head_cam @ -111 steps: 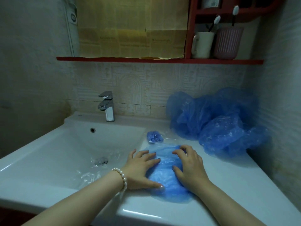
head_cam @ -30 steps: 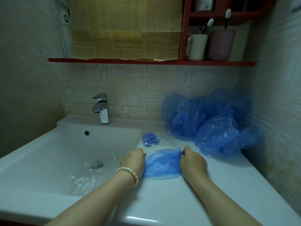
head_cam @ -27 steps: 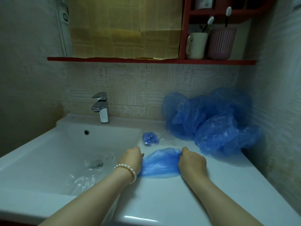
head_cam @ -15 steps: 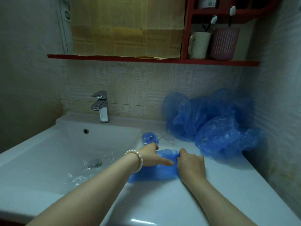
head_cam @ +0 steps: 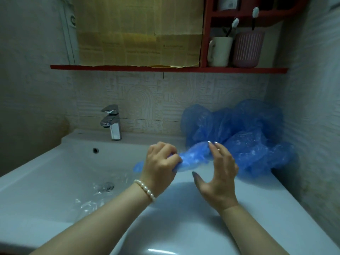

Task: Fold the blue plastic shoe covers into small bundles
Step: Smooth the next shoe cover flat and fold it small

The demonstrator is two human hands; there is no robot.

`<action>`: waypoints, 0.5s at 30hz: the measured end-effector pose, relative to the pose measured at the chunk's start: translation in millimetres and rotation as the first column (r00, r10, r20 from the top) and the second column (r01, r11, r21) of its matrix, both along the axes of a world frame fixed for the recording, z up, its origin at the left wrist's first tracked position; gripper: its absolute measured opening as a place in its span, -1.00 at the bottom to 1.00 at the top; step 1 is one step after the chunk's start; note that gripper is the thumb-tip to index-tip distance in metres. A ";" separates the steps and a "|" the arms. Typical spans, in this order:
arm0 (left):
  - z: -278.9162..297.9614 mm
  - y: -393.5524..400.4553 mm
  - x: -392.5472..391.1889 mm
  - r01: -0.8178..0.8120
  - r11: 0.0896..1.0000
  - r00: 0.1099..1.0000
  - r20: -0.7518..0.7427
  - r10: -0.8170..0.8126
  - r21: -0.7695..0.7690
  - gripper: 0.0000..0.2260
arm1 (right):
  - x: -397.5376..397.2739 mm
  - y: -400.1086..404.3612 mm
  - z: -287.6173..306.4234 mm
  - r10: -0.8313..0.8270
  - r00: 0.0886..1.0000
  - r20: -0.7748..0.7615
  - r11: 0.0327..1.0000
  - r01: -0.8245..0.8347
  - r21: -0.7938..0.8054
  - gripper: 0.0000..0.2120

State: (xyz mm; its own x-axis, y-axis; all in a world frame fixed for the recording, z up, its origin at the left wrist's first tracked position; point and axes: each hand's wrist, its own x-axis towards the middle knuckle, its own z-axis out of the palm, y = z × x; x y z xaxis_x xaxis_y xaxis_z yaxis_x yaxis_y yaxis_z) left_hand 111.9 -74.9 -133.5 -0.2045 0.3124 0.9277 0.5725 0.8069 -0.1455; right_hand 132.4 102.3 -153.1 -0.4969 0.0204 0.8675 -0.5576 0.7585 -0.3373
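Left hand [head_cam: 161, 163], pearl bracelet [head_cam: 145, 189] at the wrist, raised above the bench [head_cam: 184, 227], grip clenched round one end of a rolled blue shoe cover [head_cam: 193, 156], a short tail of it poking out on the far side of the fist, toward the basin [head_cam: 55, 181]. Right hand [head_cam: 219, 173] just beside that cover, grip released, fingers spread and lightly curved, fingertips [head_cam: 209, 142] at its other end, contact not clear. Behind the cover, against the tiled wall, a loose heap of blue shoe covers [head_cam: 244, 137]. Further back, a chrome tap [head_cam: 112, 122]. Higher up, a red shelf [head_cam: 165, 68] carrying yellowed newspaper sheets [head_cam: 138, 32], print too blurred to read, plus a white mug [head_cam: 219, 51] and ribbed pink cup [head_cam: 247, 48] with toothbrushes.
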 end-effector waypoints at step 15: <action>-39.6 -38.3 54.6 0.087 0.988 0.519 0.841 -0.153 0.126 -0.65 | 4.3 18.1 -17.4 0.387 0.669 0.635 0.898 -0.430 -0.093 -0.84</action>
State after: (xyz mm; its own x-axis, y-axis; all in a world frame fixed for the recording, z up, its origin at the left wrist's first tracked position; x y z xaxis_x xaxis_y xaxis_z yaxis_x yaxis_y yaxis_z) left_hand 166.5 -113.2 -173.1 -0.8676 0.3475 0.3557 0.4914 0.7087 0.5062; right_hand 136.7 120.4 -170.4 -0.8671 -0.3568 0.3476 -0.4947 0.5365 -0.6837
